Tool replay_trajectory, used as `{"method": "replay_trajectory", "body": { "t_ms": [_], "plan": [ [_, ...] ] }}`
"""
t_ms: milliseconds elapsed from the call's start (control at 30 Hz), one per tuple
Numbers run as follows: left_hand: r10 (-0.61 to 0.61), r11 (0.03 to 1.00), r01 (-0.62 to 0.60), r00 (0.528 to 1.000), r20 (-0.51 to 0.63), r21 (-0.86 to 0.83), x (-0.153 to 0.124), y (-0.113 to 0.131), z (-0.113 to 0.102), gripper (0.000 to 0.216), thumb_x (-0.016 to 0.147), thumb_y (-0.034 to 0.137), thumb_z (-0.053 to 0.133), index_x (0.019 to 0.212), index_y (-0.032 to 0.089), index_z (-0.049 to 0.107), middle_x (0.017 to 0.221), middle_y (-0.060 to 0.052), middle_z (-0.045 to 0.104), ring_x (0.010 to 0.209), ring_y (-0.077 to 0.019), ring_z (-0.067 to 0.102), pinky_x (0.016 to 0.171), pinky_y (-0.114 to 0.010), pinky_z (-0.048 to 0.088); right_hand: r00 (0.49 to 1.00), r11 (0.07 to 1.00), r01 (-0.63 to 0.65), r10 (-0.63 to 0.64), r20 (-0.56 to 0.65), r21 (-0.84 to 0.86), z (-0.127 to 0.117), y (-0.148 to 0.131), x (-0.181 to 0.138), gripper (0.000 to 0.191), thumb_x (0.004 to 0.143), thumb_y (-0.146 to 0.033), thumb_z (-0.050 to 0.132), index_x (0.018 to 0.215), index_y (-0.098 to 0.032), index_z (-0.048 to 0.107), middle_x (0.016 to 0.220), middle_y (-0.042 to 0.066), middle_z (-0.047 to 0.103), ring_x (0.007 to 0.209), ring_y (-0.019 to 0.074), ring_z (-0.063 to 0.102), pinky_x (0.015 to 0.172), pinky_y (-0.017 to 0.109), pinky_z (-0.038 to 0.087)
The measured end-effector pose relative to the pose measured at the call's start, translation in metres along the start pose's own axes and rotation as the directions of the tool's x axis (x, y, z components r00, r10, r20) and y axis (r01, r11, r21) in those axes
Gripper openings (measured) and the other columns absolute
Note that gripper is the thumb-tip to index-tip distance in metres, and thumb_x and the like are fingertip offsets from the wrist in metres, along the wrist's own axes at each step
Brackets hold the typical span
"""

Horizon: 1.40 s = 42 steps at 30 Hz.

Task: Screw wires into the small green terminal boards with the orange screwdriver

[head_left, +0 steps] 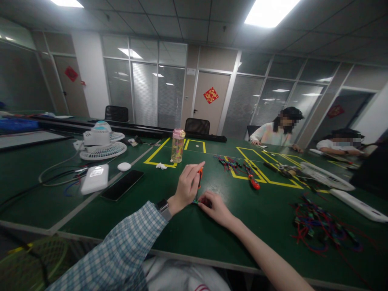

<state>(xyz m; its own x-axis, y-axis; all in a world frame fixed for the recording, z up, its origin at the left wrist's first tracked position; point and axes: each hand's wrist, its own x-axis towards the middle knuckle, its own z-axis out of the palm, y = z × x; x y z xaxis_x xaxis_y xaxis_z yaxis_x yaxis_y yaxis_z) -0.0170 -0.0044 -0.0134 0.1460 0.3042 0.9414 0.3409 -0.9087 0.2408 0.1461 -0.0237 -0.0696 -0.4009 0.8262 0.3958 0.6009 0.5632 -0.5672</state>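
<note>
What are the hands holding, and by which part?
The left hand holds a screwdriver by its orange handle. The right hand is at a small green piece; gripping unclear.

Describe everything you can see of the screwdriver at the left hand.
The screwdriver has an orange and black handle, seemingly plastic, and a thin dark shaft. It stands nearly upright, its handle held and partly hidden by the left hand. The shaft points down to a small green piece beside the right hand; whether the tip touches it is unclear.

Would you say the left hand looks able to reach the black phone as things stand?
Probably yes: the black phone lies uncovered nearby, though the left hand would likely have to release the screwdriver first.
</note>
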Motion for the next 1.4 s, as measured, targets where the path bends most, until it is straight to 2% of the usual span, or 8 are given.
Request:
{"method": "replay_trajectory", "body": {
  "t_ms": [233,500,667,800,900,1100,1233,1400],
  "plan": [
    [-0.005,0.996,0.012,0.997,-0.073,0.088,-0.0024,-0.0038,0.0039,0.028,0.088,0.024,0.057,0.116,0.02,0.059,0.093,-0.005,0.053,0.088,-0.0169,0.053,0.079,-0.03,0.047,1.0,1.0,0.006,-0.006,0.004,0.003,-0.0001,-0.0005,0.0,0.005,0.08,-0.012,0.059,0.081,-0.016,0.061,0.076,0.0,0.055,0.066,0.0126,0.051,0.061,0.023,0.04],
    [0.014,1.0,-0.014,1.0,-0.02,0.014,-0.001,-0.0025,0.0012,0.036,0.096,0.015,0.034,0.127,0.018,0.052,0.11,-0.01,0.061,0.102,-0.0186,0.055,0.09,-0.035,0.046,1.0,1.0,0.009,-0.009,-0.004,0.006,0.0003,0.0006,0.0003,0.005,0.079,-0.011,0.06,0.081,-0.016,0.062,0.074,0.0,0.055,0.065,0.0126,0.05,0.06,0.023,0.039],
    [0.03,0.999,-0.028,0.997,-0.07,0.033,-0.0018,-0.0029,0.0032,0.03,0.093,0.015,0.044,0.121,0.019,0.055,0.106,-0.008,0.061,0.1,-0.0181,0.056,0.089,-0.034,0.047,1.0,1.0,0.012,-0.012,-0.008,0.005,0.0007,0.0015,-0.0001,0.006,0.079,-0.012,0.06,0.082,-0.016,0.062,0.074,0.0,0.055,0.066,0.0131,0.05,0.061,0.023,0.039],
    [0.008,0.995,0.003,0.994,-0.111,0.098,-0.0028,-0.003,0.0039,0.028,0.088,0.021,0.057,0.116,0.019,0.058,0.096,-0.006,0.054,0.091,-0.017,0.055,0.081,-0.031,0.048,1.0,1.0,0.008,-0.008,-0.003,-0.002,0.0005,0.0017,0.0002,0.006,0.079,-0.011,0.06,0.082,-0.016,0.062,0.074,0.0,0.055,0.065,0.013,0.05,0.06,0.023,0.039],
    [-0.008,0.997,0.014,0.995,-0.095,0.069,-0.0029,-0.0021,0.0028,0.028,0.09,0.021,0.052,0.118,0.019,0.057,0.101,-0.007,0.052,0.095,-0.0173,0.054,0.084,-0.032,0.048,1.0,1.0,0.013,-0.013,-0.004,-0.004,0.0006,0.0021,0.0004,0.005,0.079,-0.012,0.06,0.081,-0.016,0.062,0.074,0.0,0.055,0.065,0.013,0.05,0.06,0.023,0.039],
    [0.021,1.0,-0.022,0.999,-0.045,-0.01,-0.0014,-0.0011,0.0016,0.033,0.095,0.013,0.034,0.122,0.018,0.053,0.112,-0.009,0.06,0.106,-0.0181,0.055,0.093,-0.035,0.046,1.0,1.0,0.005,-0.005,-0.007,0.006,0.0007,0.0011,0.0002,0.006,0.079,-0.012,0.06,0.082,-0.016,0.062,0.074,0.0,0.054,0.065,0.0126,0.05,0.06,0.023,0.039],
    [0.028,0.999,-0.025,0.996,-0.082,0.036,-0.002,-0.0026,0.0036,0.028,0.093,0.016,0.044,0.118,0.019,0.056,0.103,-0.007,0.061,0.098,-0.0179,0.056,0.087,-0.034,0.047,1.0,1.0,0.013,-0.012,-0.004,0.009,0.0009,0.002,0.0004,0.006,0.079,-0.012,0.06,0.082,-0.016,0.062,0.075,0.0,0.055,0.065,0.0126,0.051,0.06,0.023,0.04],
    [0.005,0.994,0.007,0.994,-0.111,0.108,-0.0033,-0.0036,0.0038,0.025,0.089,0.024,0.055,0.113,0.02,0.06,0.093,-0.005,0.053,0.088,-0.0167,0.053,0.078,-0.031,0.047,1.0,1.0,0.014,-0.014,-0.007,-0.007,0.001,0.0026,0.0005,0.005,0.079,-0.011,0.06,0.08,-0.016,0.061,0.074,0.0,0.055,0.064,0.0126,0.05,0.06,0.023,0.039]
  ]
}}
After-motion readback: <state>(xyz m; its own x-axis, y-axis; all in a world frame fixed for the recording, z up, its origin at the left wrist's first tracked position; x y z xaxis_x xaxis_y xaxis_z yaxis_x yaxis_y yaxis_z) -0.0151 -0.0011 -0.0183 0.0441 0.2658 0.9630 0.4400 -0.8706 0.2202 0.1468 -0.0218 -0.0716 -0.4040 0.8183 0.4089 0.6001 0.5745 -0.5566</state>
